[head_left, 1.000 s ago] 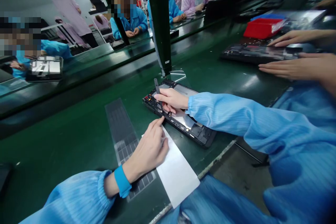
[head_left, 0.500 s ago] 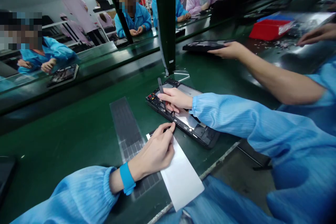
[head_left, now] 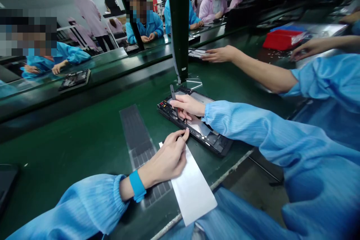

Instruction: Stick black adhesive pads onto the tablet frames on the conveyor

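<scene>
A dark tablet-like device (head_left: 216, 140) lies on the green table with its inner parts exposed. My right hand (head_left: 188, 105) is closed around dark tweezers (head_left: 172, 93), held steeply over the device; the tips are hard to make out. Just in front, my left hand (head_left: 171, 155) is closed with curled fingers, its index fingertip at the device's near edge. A white sheet (head_left: 194, 191) runs from under these fingers past the table edge; the exact grip is hidden. Under the left wrist lies a clear sheet with dark rectangular pieces (head_left: 136, 129).
At right, a co-worker's hand (head_left: 222, 53) touches another device (head_left: 195, 53), near a red bin (head_left: 281, 39) and scattered small parts. A dark green post (head_left: 178, 26) rises beyond my device. A dark object (head_left: 7, 180) sits at far left. Several people sit across the line.
The co-worker at right has moved the other device away and leftward, toward the post. My hands keep nearly the same pose at the device; the view has shifted slightly.
</scene>
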`<action>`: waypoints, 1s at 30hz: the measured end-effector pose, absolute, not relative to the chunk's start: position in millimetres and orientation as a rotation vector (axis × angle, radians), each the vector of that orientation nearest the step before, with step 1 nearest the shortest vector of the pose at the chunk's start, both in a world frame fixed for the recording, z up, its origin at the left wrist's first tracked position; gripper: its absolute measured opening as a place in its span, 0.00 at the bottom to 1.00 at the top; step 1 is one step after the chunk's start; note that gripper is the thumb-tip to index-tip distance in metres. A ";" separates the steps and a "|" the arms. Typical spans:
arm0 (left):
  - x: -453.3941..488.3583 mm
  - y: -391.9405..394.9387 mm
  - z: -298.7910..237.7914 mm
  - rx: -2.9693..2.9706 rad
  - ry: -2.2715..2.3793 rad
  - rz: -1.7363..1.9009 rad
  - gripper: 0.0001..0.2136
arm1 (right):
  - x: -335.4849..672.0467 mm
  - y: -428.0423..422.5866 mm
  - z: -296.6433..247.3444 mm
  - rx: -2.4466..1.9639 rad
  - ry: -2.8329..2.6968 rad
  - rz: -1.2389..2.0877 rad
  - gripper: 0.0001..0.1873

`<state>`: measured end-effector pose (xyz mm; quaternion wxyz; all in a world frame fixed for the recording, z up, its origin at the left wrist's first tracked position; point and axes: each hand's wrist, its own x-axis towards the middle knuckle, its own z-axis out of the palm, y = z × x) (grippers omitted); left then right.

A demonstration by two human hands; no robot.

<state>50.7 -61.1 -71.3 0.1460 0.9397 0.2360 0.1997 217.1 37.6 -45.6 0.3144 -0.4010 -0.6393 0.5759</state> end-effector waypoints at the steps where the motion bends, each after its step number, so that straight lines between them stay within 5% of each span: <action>1: 51.0 -60.0 -69.5 2.697 0.668 0.600 0.06 | 218.2 38.9 -43.1 -1.046 -1.636 1.564 0.11; 4: 53.0 -45.6 -58.8 2.610 0.861 0.753 0.04 | 231.1 49.9 -28.1 -1.053 -1.497 1.655 0.13; 8: 54.0 -1.0 -41.4 2.256 1.381 0.397 0.21 | 264.9 77.7 -10.0 -1.286 -1.398 1.465 0.17; 14: 55.0 38.4 -43.2 2.052 1.263 0.205 0.29 | 287.0 106.0 -40.1 -1.385 -1.292 1.352 0.21; 20: 71.4 33.6 -53.2 1.801 1.081 0.520 0.20 | 299.6 114.8 -54.8 -1.290 -1.194 1.320 0.20; 24: 82.4 26.6 -54.7 1.350 0.891 0.922 0.26 | 309.1 117.7 -49.7 -1.224 -1.144 1.295 0.19; 30: 92.4 16.3 -36.7 1.201 0.865 1.157 0.22 | 297.6 114.8 -53.2 -1.176 -1.124 1.315 0.19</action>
